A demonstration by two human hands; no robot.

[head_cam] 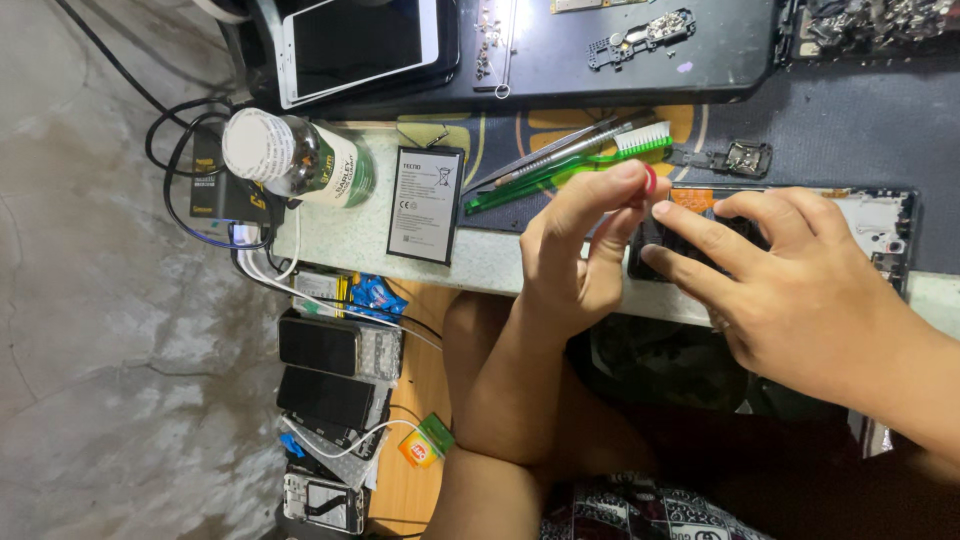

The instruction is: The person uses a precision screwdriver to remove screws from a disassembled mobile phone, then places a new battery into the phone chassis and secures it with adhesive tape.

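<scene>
We are at a phone repair bench: an opened phone [880, 225], a loose battery [426, 205], a brush [570, 168], spare phones [325, 370] and small parts [640, 35] crowd the surface [340, 240].

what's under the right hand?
Under the right hand lies an opened black phone body, orange part showing at its top edge. Its middle is covered by the fingers; the left hand pinches a small red piece.

single head-worn view, looking steeply down from above, close over the hands [700, 260], table [350, 240] edge, lap and floor [100, 300] at left, frame rotated sideways
</scene>
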